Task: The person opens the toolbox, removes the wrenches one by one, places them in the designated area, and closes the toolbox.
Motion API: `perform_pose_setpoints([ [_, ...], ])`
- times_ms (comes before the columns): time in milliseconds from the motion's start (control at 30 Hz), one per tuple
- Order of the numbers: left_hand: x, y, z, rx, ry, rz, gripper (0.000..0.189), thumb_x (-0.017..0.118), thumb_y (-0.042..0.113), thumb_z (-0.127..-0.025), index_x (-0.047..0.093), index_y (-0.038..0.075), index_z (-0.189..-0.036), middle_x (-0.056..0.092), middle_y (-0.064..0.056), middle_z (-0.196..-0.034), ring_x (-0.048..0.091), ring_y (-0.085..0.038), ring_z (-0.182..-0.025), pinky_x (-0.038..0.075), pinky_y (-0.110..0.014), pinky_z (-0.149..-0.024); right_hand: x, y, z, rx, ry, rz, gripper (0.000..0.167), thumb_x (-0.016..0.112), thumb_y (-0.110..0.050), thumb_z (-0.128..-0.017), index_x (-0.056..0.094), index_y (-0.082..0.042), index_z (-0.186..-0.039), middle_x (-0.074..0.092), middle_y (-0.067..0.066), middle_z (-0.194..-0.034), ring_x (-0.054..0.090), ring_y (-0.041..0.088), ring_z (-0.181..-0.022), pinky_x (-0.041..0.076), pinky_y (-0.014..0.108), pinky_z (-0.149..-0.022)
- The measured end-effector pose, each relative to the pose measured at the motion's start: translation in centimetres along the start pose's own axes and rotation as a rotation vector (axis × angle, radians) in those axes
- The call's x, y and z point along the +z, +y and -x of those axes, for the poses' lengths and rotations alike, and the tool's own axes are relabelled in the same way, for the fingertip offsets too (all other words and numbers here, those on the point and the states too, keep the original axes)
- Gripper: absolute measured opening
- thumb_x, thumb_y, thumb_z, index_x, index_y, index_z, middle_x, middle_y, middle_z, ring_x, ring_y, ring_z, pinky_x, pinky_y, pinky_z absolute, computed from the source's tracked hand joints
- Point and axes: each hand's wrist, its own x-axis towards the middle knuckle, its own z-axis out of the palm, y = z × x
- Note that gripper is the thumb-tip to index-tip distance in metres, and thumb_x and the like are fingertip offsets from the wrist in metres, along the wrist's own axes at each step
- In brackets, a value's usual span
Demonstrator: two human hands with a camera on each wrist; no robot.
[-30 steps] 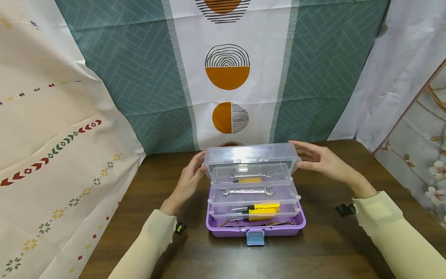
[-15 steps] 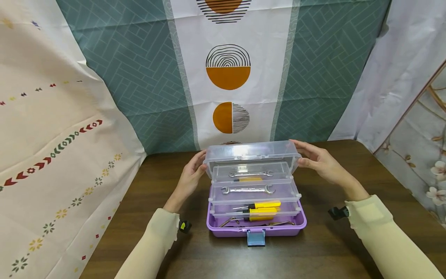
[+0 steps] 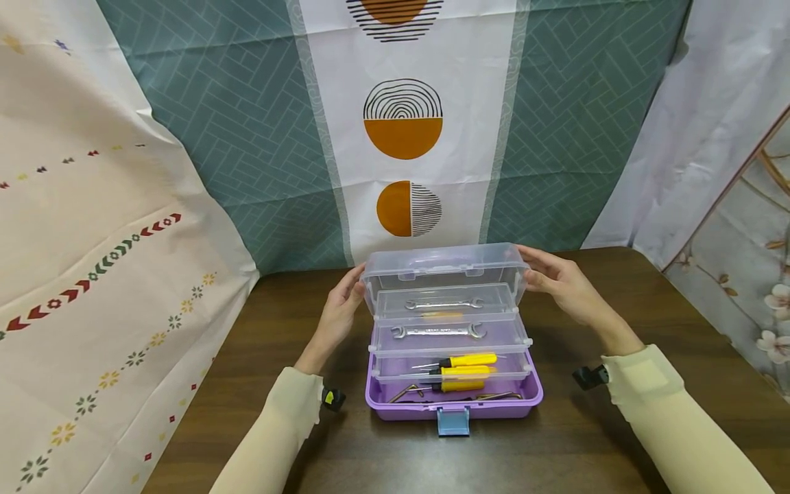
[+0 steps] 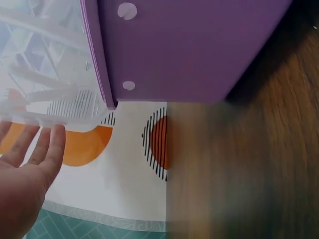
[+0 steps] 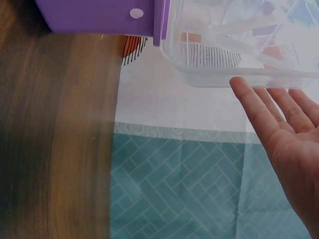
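A purple toolbox (image 3: pixel 395 412) stands on the table with its clear lid (image 3: pixel 444 261) raised and its clear trays (image 3: pixel 401 348) fanned out in steps. My left hand (image 3: pixel 337 307) holds the lid's left end, thumb at the front edge and fingers behind. At the other end my right hand (image 3: pixel 570 295) holds it likewise. Both wrist views show outstretched fingers (image 4: pixel 52 149) against the clear plastic; the thumbs are hidden there. Open-ended wrenches (image 3: pixel 439 332) lie on the upper trays. Yellow-handled screwdrivers (image 3: pixel 472 359) and bent metal keys (image 3: pixel 404 392) sit lower down.
The blue latch (image 3: pixel 453 422) hangs down at the box's front. The brown wooden table (image 3: pixel 265 336) extends on both sides. A patterned curtain (image 3: pixel 290 171) rises behind it, a cream cloth (image 3: pixel 111 309) hangs at left, and a floral cloth (image 3: pixel 765 302) at right.
The lid has tilted further up and back, both hands moving with it. The upper trays have risen slightly. The box's base has stayed in place.
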Motion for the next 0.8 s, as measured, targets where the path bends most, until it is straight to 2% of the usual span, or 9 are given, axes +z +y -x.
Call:
perform_pose_setpoints([
  [200,0.3,-0.2,-0.1,-0.018,0.039,-0.006,0.073,0.051,0.048,-0.104,0.043,-0.004,-0.154,0.046,-0.026,-0.156,0.043,-0.038,-0.145,0.035,-0.054,-0.12,0.0,0.5,0.1,-0.011,-0.034,-0.022,0.053,0.053,-0.003,-0.108,0.037,0.0,-0.159,0.039,0.027,-0.16,0.062,0.002,-0.123,0.056,0.023,-0.093],
  [333,0.5,-0.1,-0.1,-0.018,0.053,-0.012,0.067,0.051,0.044,-0.106,0.045,-0.002,-0.154,0.05,-0.024,-0.153,0.046,-0.036,-0.143,0.036,-0.054,-0.119,0.0,0.8,0.3,-0.039,-0.054,-0.054,0.055,0.05,0.0,-0.108,0.033,-0.001,-0.161,0.034,0.028,-0.163,0.058,0.002,-0.129,0.055,0.022,-0.095],
  [500,0.8,0.1,-0.3,-0.041,0.083,-0.021,0.058,0.05,0.038,-0.109,0.048,0.0,-0.153,0.054,-0.022,-0.15,0.05,-0.035,-0.139,0.039,-0.053,-0.117,0.5,0.8,0.1,-0.049,-0.005,-0.035,0.054,0.049,-0.001,-0.109,0.034,0.0,-0.16,0.035,0.032,-0.16,0.06,0.001,-0.123,0.056,0.022,-0.093],
  [567,0.9,0.1,-0.4,-0.057,0.088,-0.005,0.054,0.049,0.035,-0.11,0.048,0.001,-0.153,0.057,-0.023,-0.147,0.052,-0.036,-0.137,0.041,-0.051,-0.117,0.7,0.7,0.0,-0.041,0.024,-0.029,0.052,0.05,-0.002,-0.109,0.035,0.001,-0.159,0.044,0.025,-0.158,0.063,0.001,-0.12,0.057,0.024,-0.091],
  [667,1.0,0.1,-0.6,-0.07,0.1,0.027,0.048,0.047,0.026,-0.112,0.048,0.001,-0.153,0.06,-0.025,-0.142,0.057,-0.038,-0.133,0.047,-0.046,-0.112,1.0,0.7,-0.2,-0.028,0.066,-0.045,0.05,0.052,-0.003,-0.109,0.039,0.004,-0.157,0.059,0.007,-0.147,0.066,0.002,-0.116,0.059,0.027,-0.088],
  [733,1.1,0.1,-0.6,-0.073,0.11,0.033,0.044,0.046,0.02,-0.112,0.049,0.001,-0.152,0.062,-0.025,-0.14,0.059,-0.039,-0.131,0.051,-0.041,-0.108,1.1,0.7,-0.3,-0.02,0.092,-0.06,0.049,0.053,-0.004,-0.108,0.041,0.006,-0.155,0.063,-0.002,-0.139,0.066,0.003,-0.114,0.06,0.027,-0.086],
  [800,1.2,0.1,-0.7,-0.072,0.12,0.039,0.042,0.046,0.015,-0.112,0.049,0.001,-0.152,0.063,-0.025,-0.139,0.06,-0.04,-0.128,0.056,-0.035,-0.101,1.3,0.7,-0.5,-0.012,0.115,-0.072,0.047,0.054,-0.005,-0.108,0.043,0.008,-0.153,0.064,-0.005,-0.133,0.067,0.002,-0.113,0.061,0.028,-0.084],
])
